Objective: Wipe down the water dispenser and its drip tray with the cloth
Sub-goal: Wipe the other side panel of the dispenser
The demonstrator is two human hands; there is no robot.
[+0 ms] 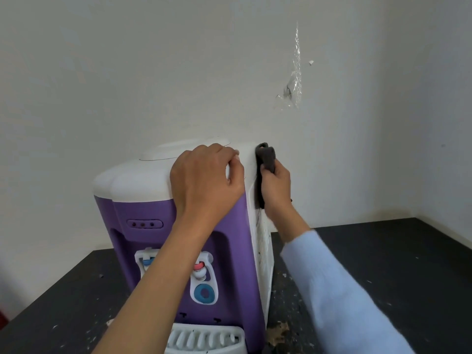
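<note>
head view: a water dispenser [143, 208] with a purple front and a white top and sides stands on a dark table [383, 251], its back close to a pale wall [153, 72]. the left hand [207, 180] rests on the dispenser's upper right edge, its fingers [233, 155] bent over the white top and the thumb tucked against the rounded corner, so it holds the body there. the right hand [277, 185], in a light blue sleeve [339, 297], reaches round the dispenser's right side. its fingers are clenched on a dark grey cloth [267, 157], which is bunched in the grip and pressed flat against the white side panel near the top rear corner; a strip of it hangs down along the panel below the hand.

on the purple front a small oval panel with three dots [144, 224] sits above the recess. in the recess are a blue tap [146, 263] and a red tap [198, 267], partly hidden by the left forearm, with a blue ring [204, 293] under the red one. the white slotted drip tray [204, 338] juts out at the foot of the dispenser, at the lower edge of the view, with no hand on it. pale flecks and a brownish stain [279, 333] mark the table beside the base. a strip of crumpled clear tape [293, 80] clings to the wall above.
</note>
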